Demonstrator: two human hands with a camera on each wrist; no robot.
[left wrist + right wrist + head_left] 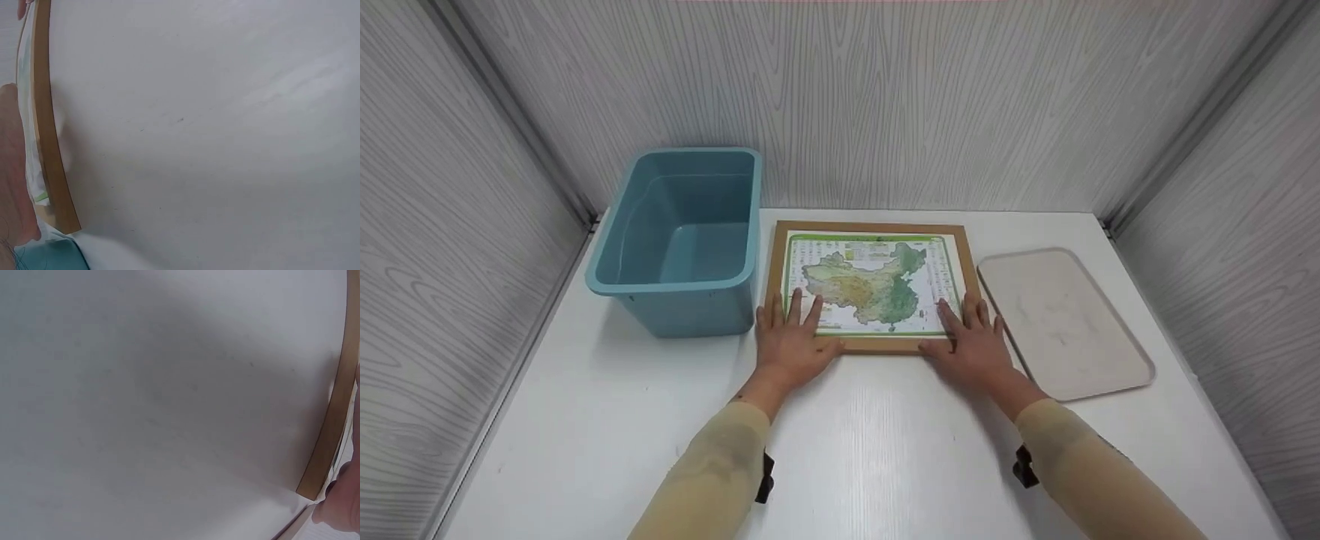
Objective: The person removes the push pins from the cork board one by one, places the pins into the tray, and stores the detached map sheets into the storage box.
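A framed map [872, 285] is shown lying flat on the white tabletop [855, 450], near the middle and towards the back wall. The left hand [789, 339] is laid on the near left corner of the frame, its fingers straight and spread over the wooden border and the edge of the printed sheet, with the thumb along the near edge. The right hand [971, 346] is laid in the same way on the near right corner, fingers extended and flat, nothing being gripped by either hand. A blue plastic bin [682, 236] is seen just beside the left edge of the frame, upright and open at the top. A beige tray [1061, 322] is seen just beside the right edge of the frame, lying flat. In the left wrist view, the wooden border [48, 135] is seen edge-on against the tabletop, with a corner of the bin below it. In the right wrist view, the near corner of the border [329, 433] is shown, with fingertips [340, 506] resting just beside it.
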